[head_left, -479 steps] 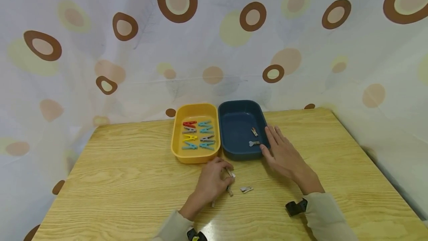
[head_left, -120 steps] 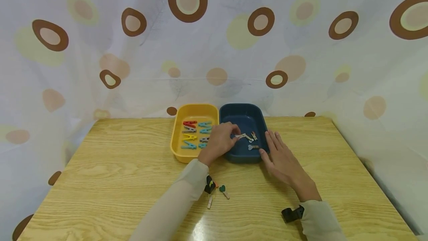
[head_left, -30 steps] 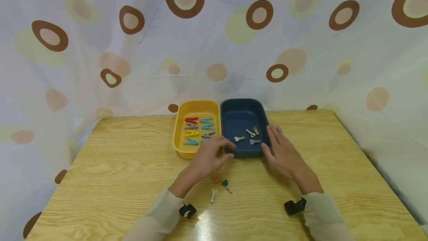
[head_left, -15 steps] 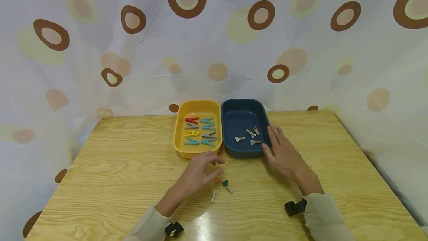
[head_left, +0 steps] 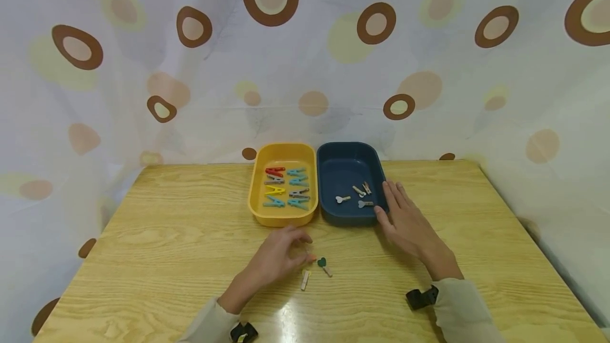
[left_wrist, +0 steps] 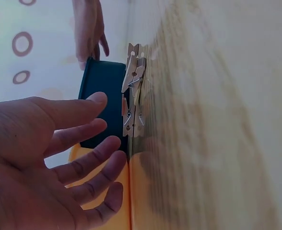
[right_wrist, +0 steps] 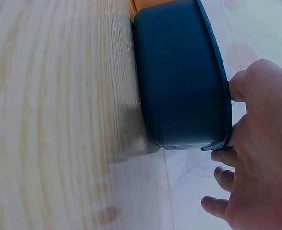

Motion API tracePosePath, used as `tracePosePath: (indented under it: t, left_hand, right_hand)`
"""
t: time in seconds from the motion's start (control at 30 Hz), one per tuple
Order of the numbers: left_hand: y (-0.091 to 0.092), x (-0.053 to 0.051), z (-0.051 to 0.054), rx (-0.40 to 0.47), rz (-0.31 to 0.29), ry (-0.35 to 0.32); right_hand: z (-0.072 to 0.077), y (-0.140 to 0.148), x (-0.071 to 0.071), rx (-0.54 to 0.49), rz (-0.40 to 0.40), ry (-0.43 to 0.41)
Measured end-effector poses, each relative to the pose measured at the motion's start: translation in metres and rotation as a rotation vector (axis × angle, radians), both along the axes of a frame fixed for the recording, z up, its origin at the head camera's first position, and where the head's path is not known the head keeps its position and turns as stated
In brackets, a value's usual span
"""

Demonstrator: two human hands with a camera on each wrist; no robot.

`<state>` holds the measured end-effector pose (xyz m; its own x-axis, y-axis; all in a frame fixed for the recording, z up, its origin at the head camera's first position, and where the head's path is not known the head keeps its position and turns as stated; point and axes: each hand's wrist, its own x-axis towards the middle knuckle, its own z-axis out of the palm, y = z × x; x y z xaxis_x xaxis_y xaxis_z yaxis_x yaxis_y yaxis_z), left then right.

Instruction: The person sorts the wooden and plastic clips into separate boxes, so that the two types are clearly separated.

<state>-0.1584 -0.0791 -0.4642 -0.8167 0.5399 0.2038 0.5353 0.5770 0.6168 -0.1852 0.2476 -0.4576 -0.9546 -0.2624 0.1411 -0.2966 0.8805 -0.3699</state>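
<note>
My left hand [head_left: 274,258] hovers over the table just in front of the yellow tray, fingers spread and loosely bent. Nothing is between them in the left wrist view. Close to its thumb lie small wooden clothespins: one with a green heart [head_left: 322,262], one with a yellow top [head_left: 305,280], and an orange-topped one largely hidden by the thumb. My right hand [head_left: 411,225] rests against the right side of the blue tray [head_left: 345,219], its fingers fairly straight along the rim. Inside that tray lie several wooden clothespins, including a white-heart one [head_left: 340,199] and a grey-heart one [head_left: 362,204].
Touching the blue tray on its left is a yellow tray [head_left: 281,222]. Two columns of plastic clothespins lie in it, among them a red one [head_left: 275,171] and a yellow one [head_left: 275,190]. A patterned cloth [head_left: 214,89] hangs behind the wooden table [head_left: 181,232].
More wooden clothespins lie in the blue tray than at first, and fewer on the table. My left hand has drawn back from the tray towards the clothespins. My right hand stays put.
</note>
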Motion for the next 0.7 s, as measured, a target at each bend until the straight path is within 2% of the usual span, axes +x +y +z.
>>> tracePosePath:
  t: [0.23,0.47,0.7]
  left_hand:
    - [0.0007,0.0007,-0.0015,-0.069,0.013,-0.079]
    - [0.0049,0.0035,-0.0025,-0.153,0.019,-0.043]
    - [0.0055,0.0055,-0.0026,-0.169,0.023,-0.014]
  right_hand:
    - [0.0016,-0.0009,-0.0002,0.002,-0.003,-0.002]
    - [0.0023,-0.0011,0.0003,-0.003,0.000,-0.009]
    - [0.0002,0.0003,-0.0010,-0.007,0.011,-0.007]
